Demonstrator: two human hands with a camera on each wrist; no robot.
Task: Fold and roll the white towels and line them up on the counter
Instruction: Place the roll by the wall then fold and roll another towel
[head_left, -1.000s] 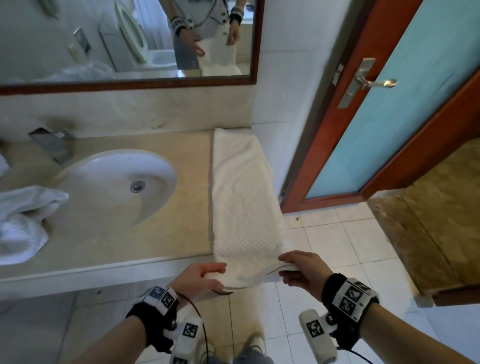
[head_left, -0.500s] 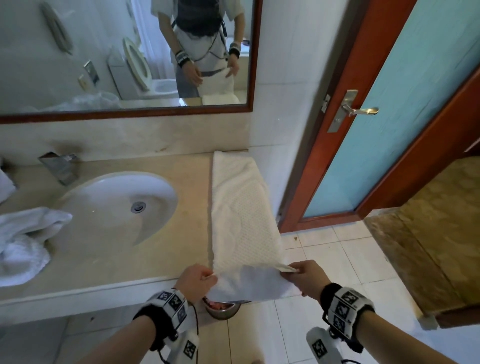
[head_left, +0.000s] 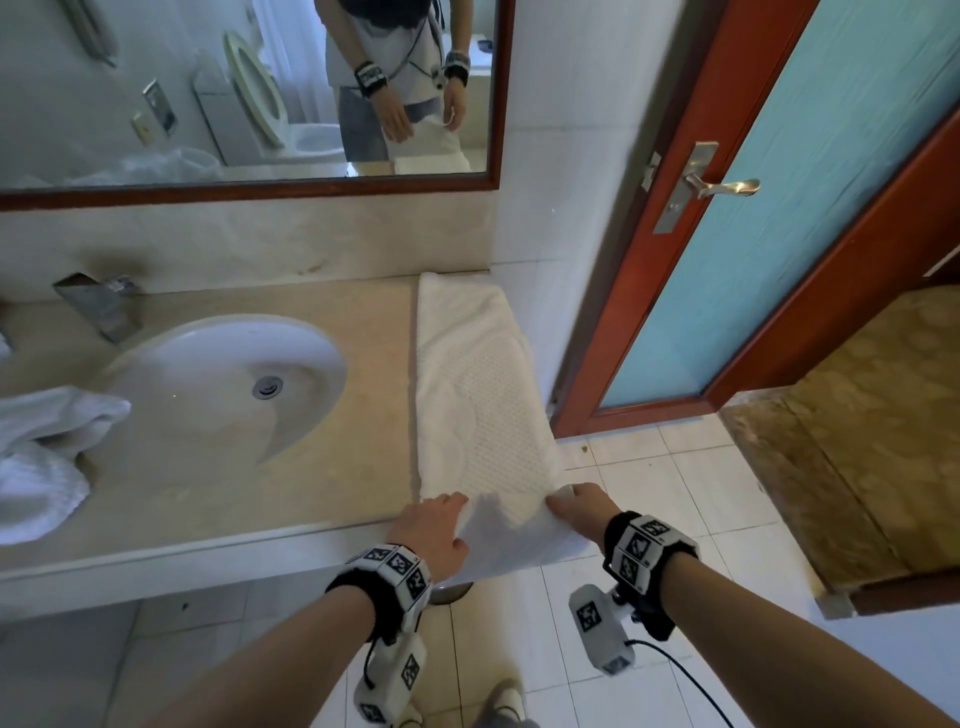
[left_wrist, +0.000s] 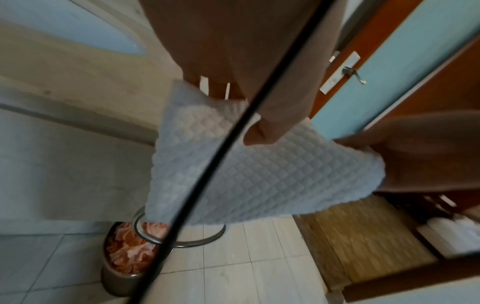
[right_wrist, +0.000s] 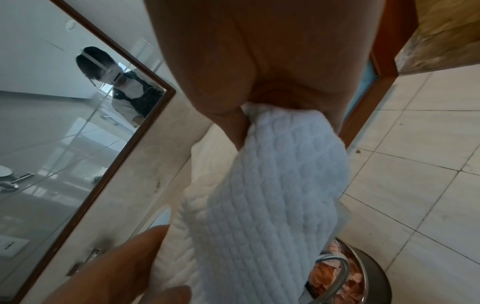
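My left hand (head_left: 434, 530) and right hand (head_left: 579, 508) each pinch a near corner of the long white towel (head_left: 478, 395), which lies folded lengthwise along the right end of the surface (head_left: 218, 499), centre of frame. Since half a second ago both hands have moved up onto the towel's end at the surface edge; the flap that hung below them now overhangs less. A loose white towel pile (head_left: 41, 457) sits at the left edge, beside the sink (head_left: 223, 384). A bin (left_wrist: 135, 257) stands on the floor below.
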